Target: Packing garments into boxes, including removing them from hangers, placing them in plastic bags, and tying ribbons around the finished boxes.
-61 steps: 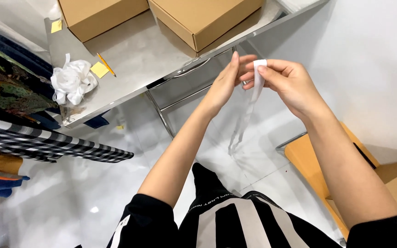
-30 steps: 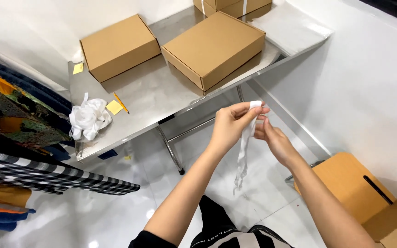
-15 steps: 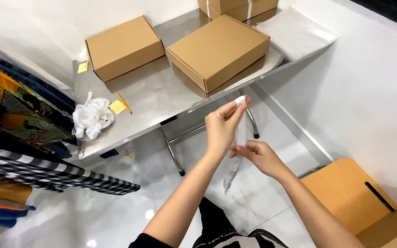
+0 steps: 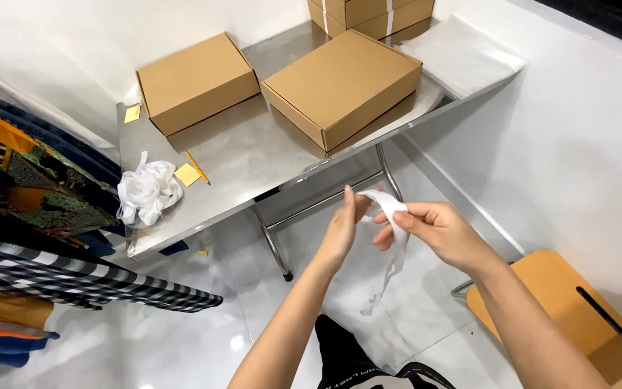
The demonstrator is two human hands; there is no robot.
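Note:
A thin white strip [image 4: 396, 238], like backing film or tape liner, hangs between both hands in front of the steel table. My left hand [image 4: 345, 229] pinches its upper end with the fingers pointing up. My right hand [image 4: 437, 232] grips the strip just beside it, thumb on top. The loose tail dangles down toward the floor. A crumpled pile of similar white strips [image 4: 147, 191] lies on the table's near left corner.
The steel table [image 4: 246, 162] carries two closed brown cardboard boxes [image 4: 196, 81] [image 4: 343, 85], more boxes at the back [image 4: 372, 14], yellow sticky notes [image 4: 188, 174], a pencil and clear bags [image 4: 462, 54]. Hanging patterned clothes [image 4: 30, 216] fill the left. A wooden stool [image 4: 548, 295] stands at right.
My right hand has come up from lower on the strip to meet the left hand at its top. The view has tilted slightly toward the table.

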